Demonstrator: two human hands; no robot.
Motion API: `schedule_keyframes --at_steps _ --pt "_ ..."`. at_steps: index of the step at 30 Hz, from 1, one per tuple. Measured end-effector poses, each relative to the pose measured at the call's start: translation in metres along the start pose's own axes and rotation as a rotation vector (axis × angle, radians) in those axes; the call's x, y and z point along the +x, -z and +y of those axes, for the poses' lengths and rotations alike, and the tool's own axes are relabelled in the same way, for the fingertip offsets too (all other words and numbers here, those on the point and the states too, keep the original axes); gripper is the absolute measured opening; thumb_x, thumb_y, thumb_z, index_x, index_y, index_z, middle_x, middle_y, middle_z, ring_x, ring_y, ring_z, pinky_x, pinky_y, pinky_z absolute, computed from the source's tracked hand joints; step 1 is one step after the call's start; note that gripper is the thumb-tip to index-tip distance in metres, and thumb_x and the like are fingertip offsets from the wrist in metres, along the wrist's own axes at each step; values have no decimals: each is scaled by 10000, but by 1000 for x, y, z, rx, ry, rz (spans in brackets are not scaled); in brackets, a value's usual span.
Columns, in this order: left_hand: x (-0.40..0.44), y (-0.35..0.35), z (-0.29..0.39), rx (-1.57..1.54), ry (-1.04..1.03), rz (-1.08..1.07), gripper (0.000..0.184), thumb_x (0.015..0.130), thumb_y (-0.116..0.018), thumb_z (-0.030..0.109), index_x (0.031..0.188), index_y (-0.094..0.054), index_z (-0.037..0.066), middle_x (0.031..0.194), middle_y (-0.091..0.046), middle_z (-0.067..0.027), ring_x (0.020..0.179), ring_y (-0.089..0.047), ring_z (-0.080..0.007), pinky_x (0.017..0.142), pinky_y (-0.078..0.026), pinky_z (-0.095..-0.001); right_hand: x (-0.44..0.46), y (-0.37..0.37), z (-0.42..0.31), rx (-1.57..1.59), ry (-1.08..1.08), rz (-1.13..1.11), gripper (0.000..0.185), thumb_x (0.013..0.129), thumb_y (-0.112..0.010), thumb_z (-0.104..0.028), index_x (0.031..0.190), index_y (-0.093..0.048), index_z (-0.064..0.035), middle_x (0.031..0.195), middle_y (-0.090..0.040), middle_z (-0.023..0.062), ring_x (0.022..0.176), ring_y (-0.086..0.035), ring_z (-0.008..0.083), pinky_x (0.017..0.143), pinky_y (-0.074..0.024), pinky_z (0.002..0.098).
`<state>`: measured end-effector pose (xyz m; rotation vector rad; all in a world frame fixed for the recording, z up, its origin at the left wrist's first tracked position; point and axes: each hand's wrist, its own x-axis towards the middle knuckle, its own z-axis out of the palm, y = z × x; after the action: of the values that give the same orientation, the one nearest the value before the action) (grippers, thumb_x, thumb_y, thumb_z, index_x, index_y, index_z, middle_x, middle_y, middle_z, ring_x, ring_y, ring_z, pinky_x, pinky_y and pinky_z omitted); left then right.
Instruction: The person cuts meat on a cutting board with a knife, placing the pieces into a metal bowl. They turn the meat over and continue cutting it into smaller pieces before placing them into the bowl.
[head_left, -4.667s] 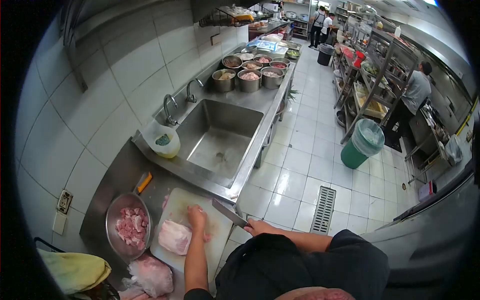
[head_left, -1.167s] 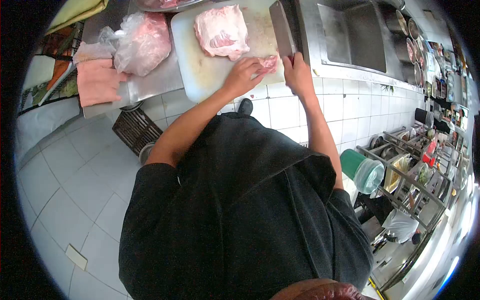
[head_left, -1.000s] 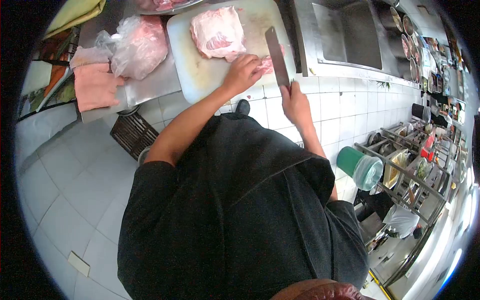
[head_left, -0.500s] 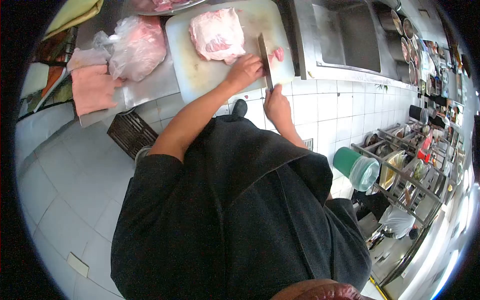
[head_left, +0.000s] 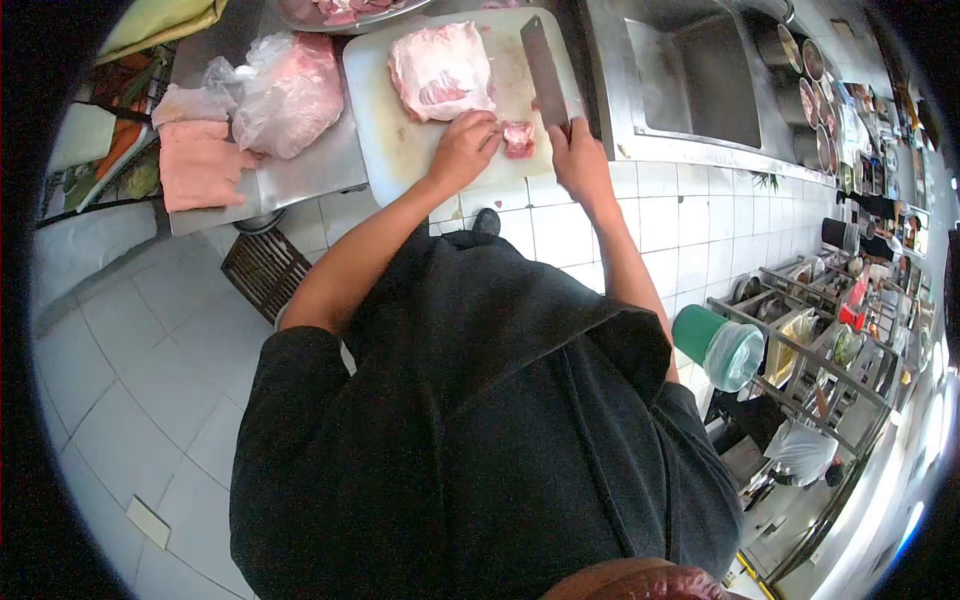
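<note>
A wide cleaver [head_left: 545, 72] is in my right hand [head_left: 583, 165], its broad blade over the right side of the white cutting board [head_left: 405, 165]. To its left, a small piece of raw meat [head_left: 519, 140] lies near the board's front edge. My left hand [head_left: 466, 150] rests on the board just left of that piece, fingers bent and slightly apart, seemingly holding nothing. Beyond its fingertips lies a large pale slab of meat [head_left: 442, 72]. A little meat shows beside the cleaver blade, partly hidden by it.
Left of the board sit a plastic bag of meat [head_left: 290, 100] and a flat pink piece [head_left: 195, 168]. A metal bowl [head_left: 352, 22] of cut meat stands behind. At right are a sink [head_left: 700, 75], metal pots, a green bin [head_left: 697, 332], shelving and a person [head_left: 803, 452].
The cleaver has moved right, away from my left fingertips, and its broad side now faces up. My left hand has shifted slightly left, exposing the small meat piece.
</note>
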<state>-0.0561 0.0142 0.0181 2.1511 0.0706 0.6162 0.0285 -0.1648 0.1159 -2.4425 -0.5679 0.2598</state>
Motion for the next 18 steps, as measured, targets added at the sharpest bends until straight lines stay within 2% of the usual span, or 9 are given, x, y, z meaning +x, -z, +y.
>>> schedule_keyframes --at_steps 3,4,9,12,13,16,18 --pt "0 -8 -3 2 -58 -18 172 830 -715 96 973 -690 5 1060 -654 -124 1040 -610 -308 918 -480 -399 -37 -7 6 -44 -92 -48 281 988 -565 -264 997 -503 9 857 -658 317 821 -633 517 718 -493 555" --pt "0 -10 -2 -2 -62 -32 185 826 -719 101 982 -688 6 1056 -650 -122 1029 -609 -309 909 -481 -401 -45 -8 6 -6 -117 -63 294 982 -545 -273 1011 -500 16 854 -660 332 837 -627 541 763 -485 592" --pt "7 -29 9 26 -119 -69 232 815 -736 128 1010 -685 12 1049 -629 -110 1011 -599 -308 889 -477 -408 -40 -24 16 -6 -142 47 288 990 -540 -274 1008 -501 11 845 -663 323 822 -629 536 748 -484 596" --pt "12 -31 22 31 -150 -73 259 803 -751 147 1017 -685 19 1067 -621 -107 1029 -587 -304 902 -468 -411 -17 -20 20 13 -102 145 280 989 -547 -270 996 -498 6 831 -666 308 804 -632 527 731 -487 595" --pt "12 -34 20 45 -159 -88 265 800 -755 156 1018 -687 22 1069 -622 -107 1034 -585 -304 907 -466 -410 -11 -14 13 35 -75 193 272 990 -561 -238 970 -504 28 822 -660 305 781 -630 511 683 -488 569" --pt "14 -37 16 60 -161 -96 273 795 -764 177 1012 -690 28 1075 -624 -107 1043 -580 -305 918 -462 -408 -1 1 3 79 -36 264 282 990 -563 -248 966 -501 26 835 -662 304 790 -629 510 691 -487 566" --pt "10 -34 14 33 -127 -71 266 792 -764 182 997 -689 28 1077 -624 -107 1039 -580 -307 920 -462 -407 -9 10 -6 34 -102 190 288 990 -560 -264 989 -493 16 845 -663 304 803 -628 512 700 -484 567"
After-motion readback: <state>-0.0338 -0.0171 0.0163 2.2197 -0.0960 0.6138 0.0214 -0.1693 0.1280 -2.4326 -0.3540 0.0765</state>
